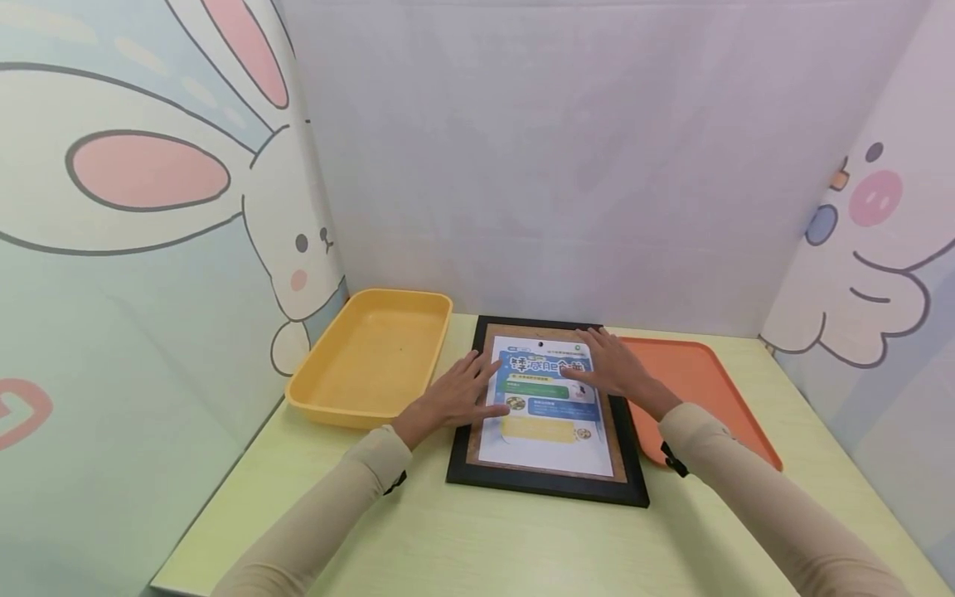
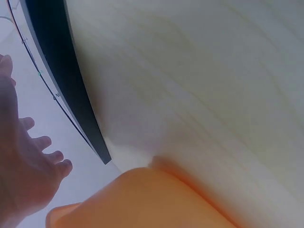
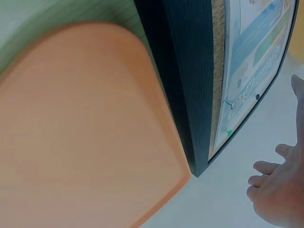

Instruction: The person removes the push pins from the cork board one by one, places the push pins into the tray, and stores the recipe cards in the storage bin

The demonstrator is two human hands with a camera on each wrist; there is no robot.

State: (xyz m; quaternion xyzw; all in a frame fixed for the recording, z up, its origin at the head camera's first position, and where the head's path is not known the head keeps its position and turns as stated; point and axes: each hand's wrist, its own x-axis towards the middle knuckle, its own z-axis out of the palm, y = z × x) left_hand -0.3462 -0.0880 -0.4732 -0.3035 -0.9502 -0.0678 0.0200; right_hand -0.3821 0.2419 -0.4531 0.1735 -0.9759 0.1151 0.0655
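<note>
A cork board (image 1: 474, 448) in a black frame (image 1: 548, 492) lies on the table, with a printed poster (image 1: 552, 458) on it. A black push pin (image 1: 540, 344) marks the poster's top middle and a green pin (image 3: 229, 133) its top corner. Fingers spread, my left hand (image 1: 457, 393) is over the left side of the board. Over its upper right side is my right hand (image 1: 613, 365), palm down with the fingers extended. Neither hand grips anything. In the wrist views the left hand (image 2: 28, 161) and right hand (image 3: 282, 183) hover above the frame.
Left of the board stands a deep yellow tray (image 1: 384, 352). A shallow orange tray (image 1: 682, 373) lies against the board's right side, partly under my right forearm. A pale wall (image 1: 537, 166) rises behind, with cartoon-printed panels on both sides.
</note>
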